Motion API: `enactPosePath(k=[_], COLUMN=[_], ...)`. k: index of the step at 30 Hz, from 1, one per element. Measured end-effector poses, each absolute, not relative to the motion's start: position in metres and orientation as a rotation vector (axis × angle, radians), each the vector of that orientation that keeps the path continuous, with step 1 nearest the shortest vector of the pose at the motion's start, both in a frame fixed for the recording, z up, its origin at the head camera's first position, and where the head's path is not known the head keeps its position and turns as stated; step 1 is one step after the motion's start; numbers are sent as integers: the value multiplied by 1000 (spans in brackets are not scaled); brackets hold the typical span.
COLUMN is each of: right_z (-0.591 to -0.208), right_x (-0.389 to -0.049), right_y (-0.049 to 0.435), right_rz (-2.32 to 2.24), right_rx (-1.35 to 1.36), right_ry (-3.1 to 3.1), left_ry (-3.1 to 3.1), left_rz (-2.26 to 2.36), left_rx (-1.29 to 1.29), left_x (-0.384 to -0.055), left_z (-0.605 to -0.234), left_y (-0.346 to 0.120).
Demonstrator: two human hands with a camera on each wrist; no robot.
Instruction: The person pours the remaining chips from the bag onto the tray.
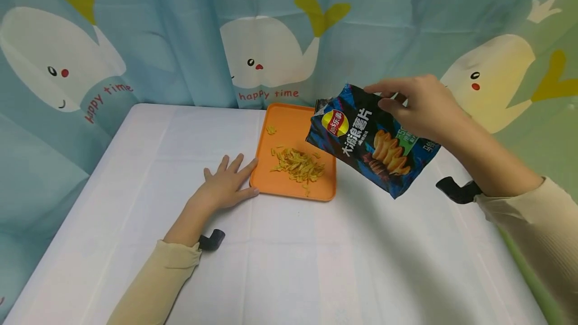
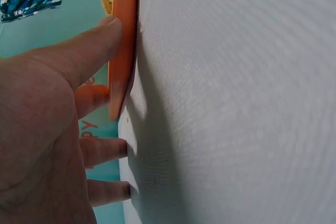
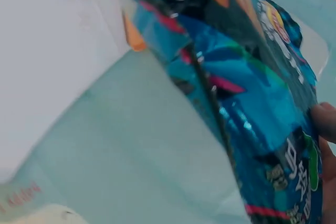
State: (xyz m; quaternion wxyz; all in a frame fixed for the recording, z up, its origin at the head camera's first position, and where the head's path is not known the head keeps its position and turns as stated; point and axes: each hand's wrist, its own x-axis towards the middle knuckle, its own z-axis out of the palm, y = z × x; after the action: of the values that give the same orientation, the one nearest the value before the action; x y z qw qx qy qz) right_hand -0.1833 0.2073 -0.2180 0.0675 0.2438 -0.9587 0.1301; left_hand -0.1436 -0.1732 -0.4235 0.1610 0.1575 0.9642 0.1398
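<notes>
My right hand (image 1: 422, 107) pinches a dark blue bag of potato chips (image 1: 356, 139) along its upper side, holding it tilted in the air. The bag's torn end points left, over an orange tray (image 1: 293, 122). Crinkled yellow chips (image 1: 298, 164) lie heaped on the tray, with a few apart near its upper left corner. My left hand (image 1: 223, 184) lies at the tray's left edge with fingers spread. In the left wrist view its thumb (image 2: 100, 38) touches the tray rim (image 2: 123, 51). The bag (image 3: 262, 103) fills much of the right wrist view.
A white cloth (image 1: 280, 260) covers the table. Behind it hangs a blue-green curtain (image 1: 180, 54) printed with white whales, close to the tray's far edge. Black wrist mounts (image 1: 212, 239) show at both sleeves.
</notes>
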Motion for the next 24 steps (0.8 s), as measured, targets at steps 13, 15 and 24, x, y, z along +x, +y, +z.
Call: enactPosePath(k=[13,15,24], right_z=[-282,-294,-344], right_x=[-170,-168,-169], right_y=[262,268,290], right_rz=[967,1044,1455], right_rx=[364,276,-154], right_ry=[-2596,-2579,-2431], left_ry=[2755,2755,2754], left_rz=[389,389,392], left_rx=[438,439,430], left_x=[-145,-145,-144], left_z=[-427,-427,-426], left_y=[-172,-172,-172])
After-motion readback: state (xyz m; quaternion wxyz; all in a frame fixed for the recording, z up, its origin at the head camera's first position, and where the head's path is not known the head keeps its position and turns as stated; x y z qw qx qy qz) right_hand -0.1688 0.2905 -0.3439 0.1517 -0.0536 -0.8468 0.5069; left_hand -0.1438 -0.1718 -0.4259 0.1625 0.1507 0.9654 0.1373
